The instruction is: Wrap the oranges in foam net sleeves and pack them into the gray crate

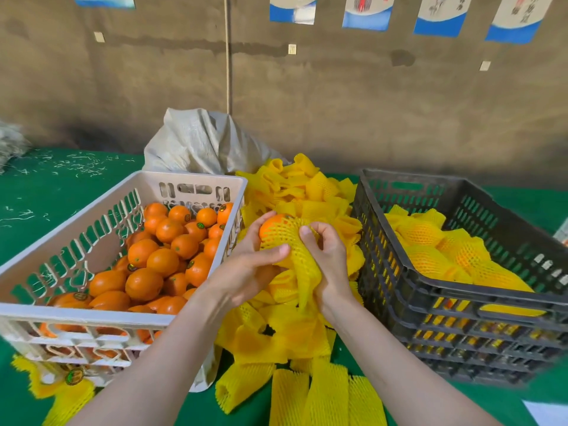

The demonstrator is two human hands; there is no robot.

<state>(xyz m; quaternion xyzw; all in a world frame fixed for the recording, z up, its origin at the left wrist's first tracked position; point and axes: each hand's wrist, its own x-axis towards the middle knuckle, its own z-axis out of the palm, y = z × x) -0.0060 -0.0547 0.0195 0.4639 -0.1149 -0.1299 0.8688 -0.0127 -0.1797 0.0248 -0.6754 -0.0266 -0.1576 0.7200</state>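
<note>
Between the two crates I hold an orange (272, 224) partly covered by a yellow foam net sleeve (292, 244). My left hand (249, 265) grips the orange from below and the left, thumb across the net. My right hand (325, 259) pinches the sleeve on its right side, with the loose end hanging down. The beige crate (76, 315) on the left holds several bare oranges (163, 259). The gray crate (461, 299) on the right holds several wrapped oranges (445, 250).
A heap of loose yellow sleeves (295, 333) covers the green table (37, 210) between the crates and spills toward me. A pale woven sack (199, 142) stands behind the beige crate. White paper (550, 413) lies at the bottom right.
</note>
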